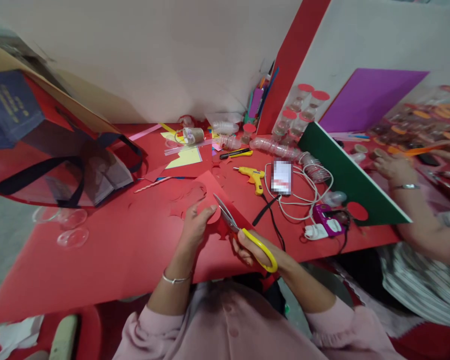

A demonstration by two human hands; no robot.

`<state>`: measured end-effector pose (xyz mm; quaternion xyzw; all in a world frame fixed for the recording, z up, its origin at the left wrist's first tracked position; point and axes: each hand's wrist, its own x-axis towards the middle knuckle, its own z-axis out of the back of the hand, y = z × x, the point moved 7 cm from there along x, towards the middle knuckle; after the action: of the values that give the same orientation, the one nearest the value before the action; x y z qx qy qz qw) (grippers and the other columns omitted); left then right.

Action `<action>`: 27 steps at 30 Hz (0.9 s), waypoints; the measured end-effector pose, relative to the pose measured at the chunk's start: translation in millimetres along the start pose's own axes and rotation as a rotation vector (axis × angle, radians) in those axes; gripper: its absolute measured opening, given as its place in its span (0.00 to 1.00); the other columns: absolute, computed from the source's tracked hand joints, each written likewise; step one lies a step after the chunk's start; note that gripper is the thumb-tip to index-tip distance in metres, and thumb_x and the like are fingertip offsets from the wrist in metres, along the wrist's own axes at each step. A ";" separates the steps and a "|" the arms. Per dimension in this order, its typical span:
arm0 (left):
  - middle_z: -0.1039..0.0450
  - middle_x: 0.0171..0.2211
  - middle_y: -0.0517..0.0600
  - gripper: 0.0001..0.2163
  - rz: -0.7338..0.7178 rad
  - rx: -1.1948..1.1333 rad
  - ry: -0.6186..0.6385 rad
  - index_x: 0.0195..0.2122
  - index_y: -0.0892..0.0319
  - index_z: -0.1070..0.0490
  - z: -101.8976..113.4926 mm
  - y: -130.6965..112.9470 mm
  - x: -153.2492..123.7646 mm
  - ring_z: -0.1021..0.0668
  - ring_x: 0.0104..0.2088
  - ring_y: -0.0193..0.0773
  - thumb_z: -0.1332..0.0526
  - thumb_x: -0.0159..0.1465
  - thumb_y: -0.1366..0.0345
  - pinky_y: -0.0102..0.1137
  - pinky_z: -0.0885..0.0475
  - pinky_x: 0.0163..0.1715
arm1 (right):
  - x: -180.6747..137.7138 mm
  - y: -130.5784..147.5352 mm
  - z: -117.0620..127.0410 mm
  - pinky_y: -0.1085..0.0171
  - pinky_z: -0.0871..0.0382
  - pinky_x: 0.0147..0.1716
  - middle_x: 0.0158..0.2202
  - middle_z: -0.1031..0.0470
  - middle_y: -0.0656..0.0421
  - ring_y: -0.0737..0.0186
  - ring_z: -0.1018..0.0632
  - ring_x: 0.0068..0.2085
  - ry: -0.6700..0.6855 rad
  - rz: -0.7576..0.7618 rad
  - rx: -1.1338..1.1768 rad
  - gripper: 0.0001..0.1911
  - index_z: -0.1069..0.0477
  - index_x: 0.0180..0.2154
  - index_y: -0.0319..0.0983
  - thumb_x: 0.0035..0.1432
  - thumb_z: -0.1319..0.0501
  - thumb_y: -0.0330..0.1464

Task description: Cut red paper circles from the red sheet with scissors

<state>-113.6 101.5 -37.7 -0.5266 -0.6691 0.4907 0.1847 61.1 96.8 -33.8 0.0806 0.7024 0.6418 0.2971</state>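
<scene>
Paper disc (214, 215) | between the hands (194, 226) | scissors (230, 220) just beside it

Bare left hand (195, 226) pinching, thumb uppermost, bare right hand (255, 248) gripping with curled fingers, bare forearms (307, 287) converging.

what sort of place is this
Probably a craft room or workshop: the right hand holds scissors, the left hand holds red paper, and a glue gun lies on the table.

A yellow glue gun (254, 175) lies near a yellow-and-black cutter (235, 154).
</scene>
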 end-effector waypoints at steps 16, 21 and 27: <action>0.22 0.27 0.46 0.07 -0.019 0.003 0.039 0.30 0.61 0.22 -1.7 -1.3 2.0 0.23 0.25 0.33 0.28 0.56 0.63 0.28 0.27 0.29 | 0.0 -8.6 -0.5 0.69 0.43 0.21 0.18 0.43 0.67 0.71 0.38 0.18 0.015 0.019 0.087 0.34 0.38 0.27 0.39 0.72 0.56 0.60; 0.22 0.27 0.46 0.08 -0.036 0.028 0.044 0.30 0.61 0.22 -1.1 -2.3 1.3 0.24 0.26 0.32 0.28 0.56 0.63 0.28 0.27 0.31 | -0.9 -10.3 -0.4 0.69 0.43 0.20 0.18 0.43 0.67 0.71 0.38 0.18 0.027 0.010 0.101 0.35 0.37 0.27 0.39 0.71 0.55 0.61; 0.24 0.26 0.46 0.07 -0.028 0.043 0.037 0.28 0.61 0.23 -2.8 -6.8 -0.6 0.25 0.26 0.33 0.29 0.56 0.63 0.27 0.28 0.30 | -2.4 -8.3 0.6 0.69 0.44 0.20 0.18 0.43 0.67 0.71 0.39 0.18 0.023 0.010 0.098 0.34 0.38 0.27 0.39 0.72 0.55 0.60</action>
<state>-114.8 102.5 -30.5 -0.5220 -0.6622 0.4926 0.2152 65.5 94.8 -41.0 0.0914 0.7359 0.6089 0.2816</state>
